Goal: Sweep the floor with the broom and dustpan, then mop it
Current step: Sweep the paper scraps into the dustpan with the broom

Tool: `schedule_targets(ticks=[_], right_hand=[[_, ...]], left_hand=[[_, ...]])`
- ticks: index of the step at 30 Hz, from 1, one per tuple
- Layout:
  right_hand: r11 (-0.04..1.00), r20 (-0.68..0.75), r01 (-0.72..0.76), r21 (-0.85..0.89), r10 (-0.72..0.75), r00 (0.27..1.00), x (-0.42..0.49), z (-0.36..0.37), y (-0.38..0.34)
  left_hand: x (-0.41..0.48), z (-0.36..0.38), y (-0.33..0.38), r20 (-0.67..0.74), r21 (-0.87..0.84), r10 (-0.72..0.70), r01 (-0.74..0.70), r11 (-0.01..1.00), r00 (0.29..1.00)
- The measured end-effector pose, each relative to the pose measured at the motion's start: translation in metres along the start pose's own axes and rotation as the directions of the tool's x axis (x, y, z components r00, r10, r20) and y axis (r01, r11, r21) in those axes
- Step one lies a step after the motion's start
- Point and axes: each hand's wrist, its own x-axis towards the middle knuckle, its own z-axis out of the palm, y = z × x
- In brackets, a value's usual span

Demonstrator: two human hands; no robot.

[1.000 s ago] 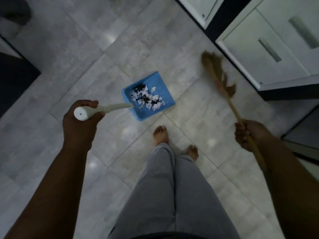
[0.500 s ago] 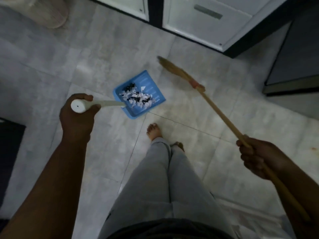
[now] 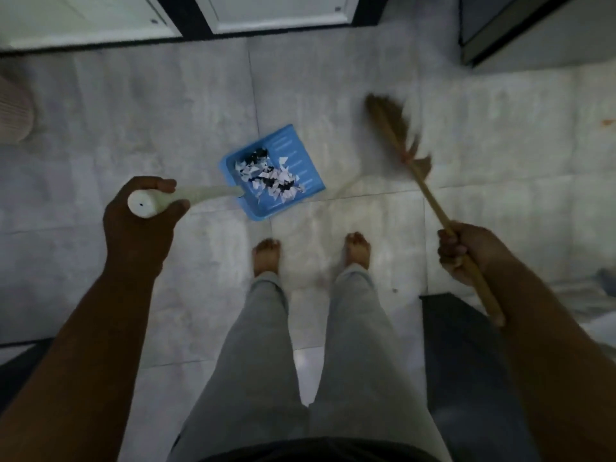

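— On the grey tile floor [image 3: 166, 111], 12 o'clock from the bare feet [image 3: 265, 258]: blue dustpan [image 3: 295, 145]. Loaded?
— Yes. A heap of white and black paper scraps [image 3: 266, 178] lies inside, toward the handle end. Can't tell if the pan touches the tiles.
— Held by?
— By the left hand [image 3: 140, 225], 9 o'clock of frame. Fingers [image 3: 165, 185] and thumb are curled round the butt of the white handle [image 3: 200, 193]. It's a full wrap, nothing spread.
— And the sweeper?
— Wooden broom [image 3: 430, 201], running from 3 o'clock up toward 1 o'clock. The right hand [image 3: 466, 255] grips the stick, fingers packed tight together round it. The stick's end pokes out behind the hand at 4 o'clock. The bristle head is smeared with blur at 2 o'clock of the dustpan, apart from it.
— Bristles on the tiles?
— Can't tell, too blurred.
— Rest?
— Grey trousers [image 3: 253, 361] at 6 o'clock. White cabinet fronts [image 3: 276, 11] along 12 o'clock. A beige ribbed object [image 3: 13, 108] at the 9 o'clock edge. A dark mat [image 3: 466, 361] at 5 o'clock.
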Motion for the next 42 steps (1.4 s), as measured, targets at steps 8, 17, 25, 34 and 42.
schedule_targets(ticks=[8, 17, 25, 34, 42], right_hand=[[0.981, 0.24, -0.113, 0.16, 0.072, 0.968, -0.078, 0.006, 0.137], [0.912, -0.168, 0.11, 0.395, -0.046, 0.985, -0.036, -0.099, 0.157], [0.842, 0.048, -0.059, 0.537, 0.039, 0.998, -0.002, -0.051, 0.236], [0.704, 0.149, -0.017, 0.71, -0.125, 0.981, -0.072, -0.073, 0.328], [0.323, -0.034, 0.059, 0.944, -0.082, 0.996, -0.082, -0.087, 0.431]], left_hand=[[0.012, -0.017, 0.0, 0.097, 0.145, 0.056, -0.07, 0.987, 0.994], [0.011, 0.015, 0.016, 0.347, 0.245, 0.184, -0.279, 0.928, 0.919], [0.001, 0.05, 0.017, 0.459, 0.224, 0.194, -0.324, 0.919, 0.867], [-0.024, 0.076, 0.026, 0.535, 0.231, 0.157, -0.322, 0.918, 0.83], [-0.032, 0.122, 0.049, 0.759, 0.238, 0.159, -0.495, 0.835, 0.632]])
